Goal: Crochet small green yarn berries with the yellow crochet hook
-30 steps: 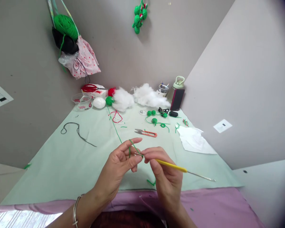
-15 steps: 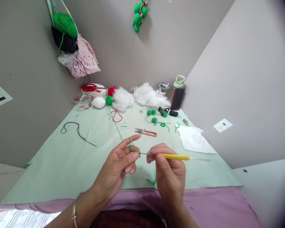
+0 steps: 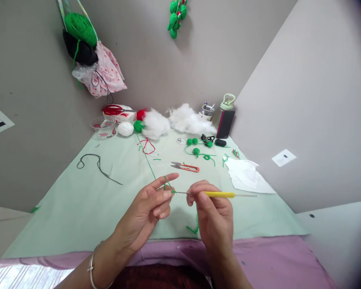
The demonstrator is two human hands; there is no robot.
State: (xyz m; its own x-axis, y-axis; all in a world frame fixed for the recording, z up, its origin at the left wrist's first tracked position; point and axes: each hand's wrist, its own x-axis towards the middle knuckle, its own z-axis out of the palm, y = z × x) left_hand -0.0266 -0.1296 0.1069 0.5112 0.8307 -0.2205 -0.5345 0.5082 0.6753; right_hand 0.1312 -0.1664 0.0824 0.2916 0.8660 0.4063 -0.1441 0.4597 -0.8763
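Note:
My left hand [image 3: 152,202] pinches a small bit of green yarn [image 3: 169,185] between thumb and fingers, with the strand looped over its raised index finger. From there the strand runs back to a green yarn ball [image 3: 138,126]. In my right hand [image 3: 215,212] is a crochet hook [image 3: 219,194] with a yellow handle, gripped like a pencil. Its thin metal tip points left and meets the yarn at my left fingertips. Thread snips [image 3: 185,167] with orange handles lie just beyond my hands. Below the hook, a cut piece of green yarn [image 3: 192,230] rests on the cloth.
White stuffing [image 3: 188,119] and a white yarn ball [image 3: 125,129] sit along the back. Small green crocheted balls [image 3: 196,151] lie at centre right, near a bottle [image 3: 227,106] and phone [image 3: 225,124]. White paper [image 3: 246,175] is at right; dark cord [image 3: 99,164] at left.
The hook has shifted slightly left in my right hand's grip, its tip still at the yarn. My left fingertips have moved a little left and closed in around the yarn.

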